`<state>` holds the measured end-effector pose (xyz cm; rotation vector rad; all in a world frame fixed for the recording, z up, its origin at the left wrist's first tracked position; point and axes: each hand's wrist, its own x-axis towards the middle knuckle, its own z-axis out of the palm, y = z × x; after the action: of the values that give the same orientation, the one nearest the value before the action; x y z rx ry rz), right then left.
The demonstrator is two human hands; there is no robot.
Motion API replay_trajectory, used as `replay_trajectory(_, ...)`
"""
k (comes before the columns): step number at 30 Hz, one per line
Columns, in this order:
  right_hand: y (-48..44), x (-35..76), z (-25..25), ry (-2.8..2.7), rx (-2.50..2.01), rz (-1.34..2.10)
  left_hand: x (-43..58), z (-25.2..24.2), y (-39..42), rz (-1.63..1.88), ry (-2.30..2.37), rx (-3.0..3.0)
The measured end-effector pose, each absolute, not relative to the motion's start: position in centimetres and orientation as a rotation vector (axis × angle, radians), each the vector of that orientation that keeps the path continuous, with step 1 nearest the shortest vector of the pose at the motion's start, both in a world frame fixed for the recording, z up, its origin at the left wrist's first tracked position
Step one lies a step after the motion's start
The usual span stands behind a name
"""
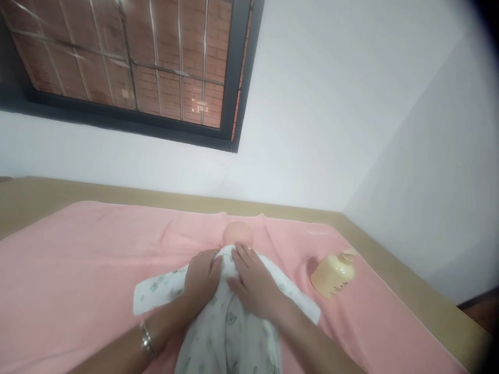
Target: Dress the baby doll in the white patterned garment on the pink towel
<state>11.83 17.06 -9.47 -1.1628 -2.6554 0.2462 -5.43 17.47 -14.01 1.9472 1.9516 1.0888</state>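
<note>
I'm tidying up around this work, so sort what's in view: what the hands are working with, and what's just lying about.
In use:
- white patterned garment, under the left hand and right hand
- pinkish rounded object at its top end
- pink cloth, spread underneath

Lying about:
- yellow container, right of the garment, untouched
</note>
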Motion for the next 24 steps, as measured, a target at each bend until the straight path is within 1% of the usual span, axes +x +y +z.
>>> replay_trajectory(4, 15.1, 11.6, -10.3, -2.588, -1.249, 0.218, -5.5, -14.2, 17.6, 1.1, 1.957, 1.934)
replay_trajectory(7, 13.9, 11.3, -9.8, -2.649, -1.083, 0.202, -5.6, -14.5, 17.7, 1.119, 1.937, 1.935)
replay_trajectory(11, 15.8, 11.4, -9.5, -2.702, -0.909, 0.233, -5.6, -14.6, 17.7, 1.106, 1.921, 1.943)
replay_trajectory(14, 17.9, 11.7, -10.7, -2.549, -1.077, 0.286, -5.5, -14.4, 17.7, 1.086, 1.949, 1.944)
replay_trajectory(19, 19.4, 11.7, -13.2, -2.052, -1.479, 0.332, -6.2, -15.5, 18.0, 1.12, 1.974, 2.005)
replay_trajectory(21, 19.9, 11.9, -13.1, -2.004, -1.582, 0.363, -6.7, -16.1, 18.1, 1.229, 2.004, 2.11)
replay_trajectory(24, 20.9, 12.5, -11.9, -2.108, -1.703, 0.485, -7.3, -16.4, 18.3, 1.449, 2.02, 2.444)
